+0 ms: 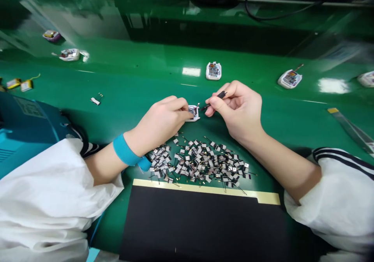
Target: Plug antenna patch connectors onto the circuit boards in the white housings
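My left hand, with a teal band on its wrist, is closed on the left side of a small white device housing with a circuit board inside. Its fingers cover part of the housing. In my right hand a slim black tool is pinched between thumb and fingers, its tip pointing down and left towards the housing. Whether the tip touches it, I cannot tell. Just below both hands lies a loose pile of small grey-and-black parts with short wires.
Similar open housings stand on the green bench: one ahead, one at right, one at far left. Yellow battery cells lie left, near a blue bin. A black sheet lies in front.
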`<state>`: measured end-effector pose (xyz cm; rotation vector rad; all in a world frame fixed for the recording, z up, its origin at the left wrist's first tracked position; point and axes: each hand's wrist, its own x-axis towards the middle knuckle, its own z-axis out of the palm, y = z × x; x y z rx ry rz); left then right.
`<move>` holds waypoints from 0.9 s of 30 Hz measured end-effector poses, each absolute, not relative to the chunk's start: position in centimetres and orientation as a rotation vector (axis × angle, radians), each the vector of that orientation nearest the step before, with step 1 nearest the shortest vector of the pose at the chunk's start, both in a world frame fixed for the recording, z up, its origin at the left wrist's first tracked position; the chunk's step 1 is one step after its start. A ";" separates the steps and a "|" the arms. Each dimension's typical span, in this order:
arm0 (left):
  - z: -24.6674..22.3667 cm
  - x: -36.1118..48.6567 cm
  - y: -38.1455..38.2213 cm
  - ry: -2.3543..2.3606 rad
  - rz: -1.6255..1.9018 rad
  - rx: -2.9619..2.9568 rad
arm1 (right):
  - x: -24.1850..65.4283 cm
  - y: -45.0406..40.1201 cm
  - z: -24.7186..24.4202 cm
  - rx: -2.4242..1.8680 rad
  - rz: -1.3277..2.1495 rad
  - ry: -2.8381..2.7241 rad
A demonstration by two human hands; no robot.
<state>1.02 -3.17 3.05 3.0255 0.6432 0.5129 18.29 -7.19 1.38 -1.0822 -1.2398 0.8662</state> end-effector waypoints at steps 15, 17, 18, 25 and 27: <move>3.3 1.1 -3.1 0.651 0.503 3.030 | 18.2 -7.3 1.3 -1.093 0.950 -1.292; 3.3 1.1 -3.1 0.644 0.517 3.042 | 18.2 -7.3 1.1 -1.039 0.940 -1.335; 3.3 1.1 -3.1 0.643 0.523 3.046 | 18.2 -7.3 1.1 -1.016 0.929 -1.358; 3.1 1.1 -3.1 0.638 0.547 3.072 | 18.2 -7.3 1.0 -0.960 0.813 -1.484; 3.0 1.1 -3.1 0.639 0.552 3.072 | 18.2 -7.4 1.0 -0.979 0.780 -1.513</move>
